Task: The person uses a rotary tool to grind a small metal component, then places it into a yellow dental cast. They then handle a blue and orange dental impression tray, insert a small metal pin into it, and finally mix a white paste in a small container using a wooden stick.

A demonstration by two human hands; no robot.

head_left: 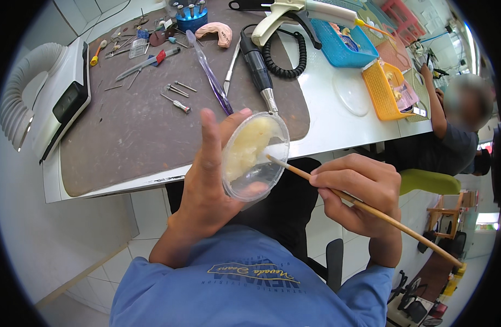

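My left hand is closed around a round clear plastic tub, tilted so its inside faces me. A pale yellow, waxy-looking mass clings to the inside of the tub. My right hand pinches a slender brush by its wooden handle. The brush's whitish tip reaches into the tub beside the yellow mass; whether it touches the mass I cannot tell. Just past my left fingers, a purple clear-handled toothbrush-like tool lies on the brown mat.
A corded rotary handpiece, a pink dental arch model, burs and a knife lie beyond. Blue and yellow baskets stand right, near a clear lid. Left is a hosed suction unit. Someone sits far right.
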